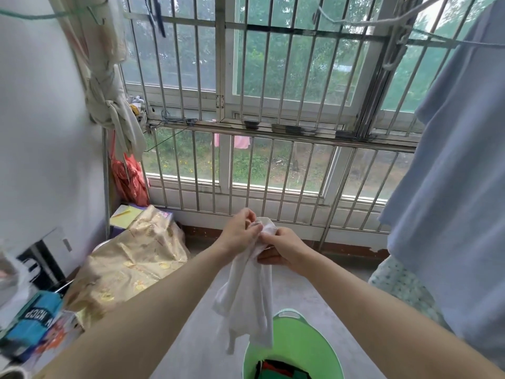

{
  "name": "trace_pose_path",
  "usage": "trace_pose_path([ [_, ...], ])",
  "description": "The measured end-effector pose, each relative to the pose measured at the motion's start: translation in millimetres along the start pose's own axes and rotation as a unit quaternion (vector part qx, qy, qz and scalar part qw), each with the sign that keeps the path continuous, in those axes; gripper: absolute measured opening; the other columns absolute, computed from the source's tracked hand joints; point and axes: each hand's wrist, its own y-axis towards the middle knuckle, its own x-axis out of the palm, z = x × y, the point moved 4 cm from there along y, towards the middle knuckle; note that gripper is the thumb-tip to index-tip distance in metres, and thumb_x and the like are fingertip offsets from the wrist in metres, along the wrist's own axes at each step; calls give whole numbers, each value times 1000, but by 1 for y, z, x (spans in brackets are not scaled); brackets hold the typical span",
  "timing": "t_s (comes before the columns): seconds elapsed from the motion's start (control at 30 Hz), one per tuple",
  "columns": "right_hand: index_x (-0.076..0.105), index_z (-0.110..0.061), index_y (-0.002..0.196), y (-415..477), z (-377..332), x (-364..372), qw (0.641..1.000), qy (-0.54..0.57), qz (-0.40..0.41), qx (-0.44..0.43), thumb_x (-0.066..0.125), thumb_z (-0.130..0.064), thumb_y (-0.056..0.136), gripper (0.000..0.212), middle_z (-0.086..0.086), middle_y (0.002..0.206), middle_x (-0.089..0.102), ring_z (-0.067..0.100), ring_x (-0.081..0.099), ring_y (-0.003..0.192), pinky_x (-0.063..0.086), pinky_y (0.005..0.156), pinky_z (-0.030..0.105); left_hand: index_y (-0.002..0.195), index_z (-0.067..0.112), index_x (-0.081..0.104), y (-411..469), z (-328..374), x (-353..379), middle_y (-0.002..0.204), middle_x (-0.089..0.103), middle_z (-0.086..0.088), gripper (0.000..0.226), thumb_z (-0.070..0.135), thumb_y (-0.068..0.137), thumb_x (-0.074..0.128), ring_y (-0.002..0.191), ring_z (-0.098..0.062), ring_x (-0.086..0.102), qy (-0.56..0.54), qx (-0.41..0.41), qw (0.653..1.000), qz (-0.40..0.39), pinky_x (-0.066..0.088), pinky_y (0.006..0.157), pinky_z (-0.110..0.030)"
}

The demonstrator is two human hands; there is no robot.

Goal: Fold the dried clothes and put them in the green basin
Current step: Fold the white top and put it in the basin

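White garment [248,302] mid-fold
My left hand [240,231] and right hand [284,250] pinch its top; I should align the halves hanging below.

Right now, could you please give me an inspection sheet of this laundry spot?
Surface: bare concrete floor.
Job's things: white garment hangs from both hands; green basin on the floor below holds dark clothes.
Clutter: gold cloth and boxes at left.
Hands: left hand and right hand grip the garment's top.
Cables: clothesline strung overhead.
Surroundings: barred window ahead; blue garment hanging at right.
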Motion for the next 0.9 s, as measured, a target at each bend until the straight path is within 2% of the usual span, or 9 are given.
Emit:
trace_pose_path([
  [0.1, 65, -6, 104, -2, -8, 2, 999, -21, -30, -28, 53, -9, 93, 16, 11, 84, 69, 22, 69, 74, 59, 76, 36, 95, 15, 49, -2, 7, 0, 79, 56, -3, 8, 10, 93, 56, 69, -10, 53, -2, 9, 999, -42, 43, 57, -15],
  [0.2, 67, -16, 96, -3, -15, 1, 994, -80, -19, -67, 37, 11, 87, 42, 8, 86, 69, 21, 69, 81, 58, 83, 40, 106, 8, 51, -4, 11, -4, 81, 56, -3, 19, 1, 89, 57, 72, -10, 55, 5, 14, 998, -58, 45, 57, -15],
  [0.27, 69, -18, 95, 1, -20, -5, 970, -192, 39, -145, 53, 4, 87, 29, 3, 95, 62, 24, 64, 96, 54, 91, 42, 104, 5, 51, -4, 11, -5, 78, 54, -5, 23, -6, 86, 56, 70, -12, 53, -5, 18, 998, -61, 47, 58, -18],
  [0.33, 72, -22, 94, 3, -25, -13, 909, -340, 119, -210, 74, -15, 78, 17, -2, 105, 51, 21, 51, 108, 45, 95, 34, 99, 6, 53, -3, 12, -5, 76, 53, -7, 23, -10, 83, 56, 68, -14, 52, -19, 23, 997, -64, 47, 61, -22],
  [0.47, 55, -19, 89, -1, -37, -23, 854, -388, 193, -287, 85, -23, 64, 39, 2, 132, 48, 20, 42, 121, 39, 98, 32, 91, 10, 57, 1, 21, -2, 72, 52, -6, 28, -15, 78, 52, 69, -15, 49, -30, 46, 995, -88, 41, 60, -24],
  [0.57, 50, -20, 119, 5, -42, -24, 874, -378, 113, -283, 88, -18, 61, 69, 5, 125, 58, 21, 54, 116, 47, 96, 38, 91, 9, 58, 1, 30, 0, 72, 52, -6, 29, -15, 76, 51, 67, -12, 48, -9, 72, 990, -123, 40, 57, -18],
  [0.63, 51, -21, 126, 10, -38, -22, 899, -366, 26, -238, 82, -11, 70, 65, 3, 111, 65, 18, 61, 104, 51, 90, 35, 90, 9, 57, 3, 31, 0, 72, 54, -3, 26, -12, 75, 53, 65, -10, 49, 29, 90, 989, -111, 41, 57, -17],
  [0.77, 70, -19, 94, 12, -32, -20, 904, -377, -16, -200, 72, -12, 81, 16, -2, 90, 66, 14, 61, 89, 49, 85, 34, 82, 17, 51, 9, 18, -3, 74, 54, 2, 19, 0, 76, 59, 69, -16, 51, 195, 156, 968, -41, 39, 58, -24],
  [0.9, 69, -4, 85, 10, -35, -28, 914, -342, 18, -215, 78, -17, 76, 19, -2, 74, 62, 8, 54, 72, 45, 69, 27, 68, 18, 43, 12, -7, -14, 75, 50, 1, 24, -3, 70, 53, 72, -20, 47, 276, 114, 954, 2, 31, 55, -25],
])
